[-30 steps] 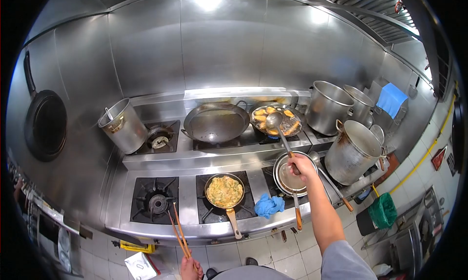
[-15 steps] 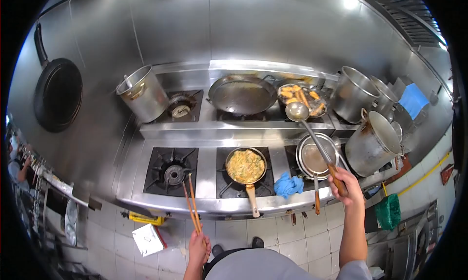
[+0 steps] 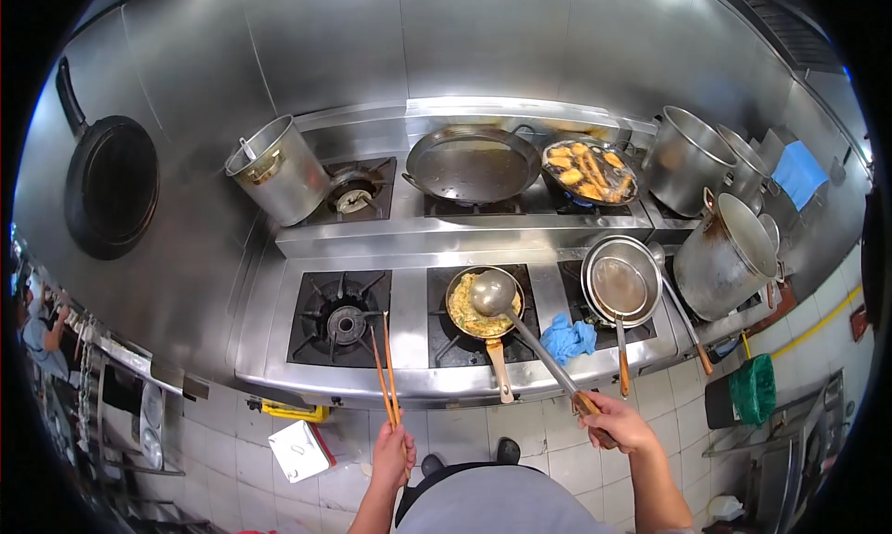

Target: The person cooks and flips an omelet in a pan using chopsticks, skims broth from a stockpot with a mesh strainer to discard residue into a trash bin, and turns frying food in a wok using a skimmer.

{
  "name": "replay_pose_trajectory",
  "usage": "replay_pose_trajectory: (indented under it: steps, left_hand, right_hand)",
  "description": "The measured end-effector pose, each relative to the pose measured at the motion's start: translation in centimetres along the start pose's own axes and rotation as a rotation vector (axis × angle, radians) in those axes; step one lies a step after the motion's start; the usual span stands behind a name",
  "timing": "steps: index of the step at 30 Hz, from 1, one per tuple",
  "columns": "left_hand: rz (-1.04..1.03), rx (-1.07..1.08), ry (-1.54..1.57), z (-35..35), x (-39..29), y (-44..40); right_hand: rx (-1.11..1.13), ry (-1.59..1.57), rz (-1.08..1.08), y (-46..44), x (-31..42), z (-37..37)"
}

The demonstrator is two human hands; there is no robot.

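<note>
My left hand (image 3: 394, 454) is closed round a pair of long wooden chopsticks (image 3: 390, 395), their tips pointing up in front of a bare burner (image 3: 345, 325). My right hand (image 3: 619, 422) grips the wooden end of a long metal ladle (image 3: 548, 356). The ladle's bowl is over a small frying pan (image 3: 496, 357) with a light handle, which stands on the front middle burner. Yellowish cooked food with green bits (image 3: 465, 313) fills this pan; the bowl hides part of it, and whether they touch I cannot tell.
Behind, brown pieces (image 3: 587, 167) fry in a pan of oil beside a wide dark pan (image 3: 472, 165). A blue cloth (image 3: 567, 339), stacked strainers (image 3: 621, 283) and another ladle (image 3: 686, 320) lie at right. Tall pots (image 3: 729, 260) stand at both sides.
My right hand has come down and left, bringing the ladle's bowl from near the frying pieces to over the small pan. My left hand still holds the chopsticks. The view has shifted slightly.
</note>
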State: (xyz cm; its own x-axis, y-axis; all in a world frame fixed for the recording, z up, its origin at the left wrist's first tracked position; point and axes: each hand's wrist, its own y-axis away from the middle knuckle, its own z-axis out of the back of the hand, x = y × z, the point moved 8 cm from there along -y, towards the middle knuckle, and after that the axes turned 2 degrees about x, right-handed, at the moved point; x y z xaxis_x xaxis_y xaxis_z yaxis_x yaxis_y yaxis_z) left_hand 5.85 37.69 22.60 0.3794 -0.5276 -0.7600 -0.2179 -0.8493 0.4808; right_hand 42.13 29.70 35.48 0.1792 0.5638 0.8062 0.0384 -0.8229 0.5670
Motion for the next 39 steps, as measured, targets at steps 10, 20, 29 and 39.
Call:
replay_pose_trajectory:
  steps: [10, 20, 29, 39]
  left_hand:
    - [-0.041, -0.018, -0.012, 0.6, -0.1, 0.1]
    - [-0.017, 0.006, 0.019, -1.2, 1.0, -0.2]
    - [0.002, -0.107, 0.022, -0.1, 1.9, 0.7]
    - [-0.013, -0.108, 0.024, -0.2, 3.0, 0.8]
  right_hand:
    - [-0.209, 0.509, 0.026, 2.6, 2.1, 1.4]
    - [-0.205, 0.613, 0.370, -2.0, -1.3, 1.2]
    - [-0.227, 0.275, 0.190, -3.1, -5.2, 3.4]
    - [-0.270, -0.123, 0.284, -13.1, -11.9, 8.9]
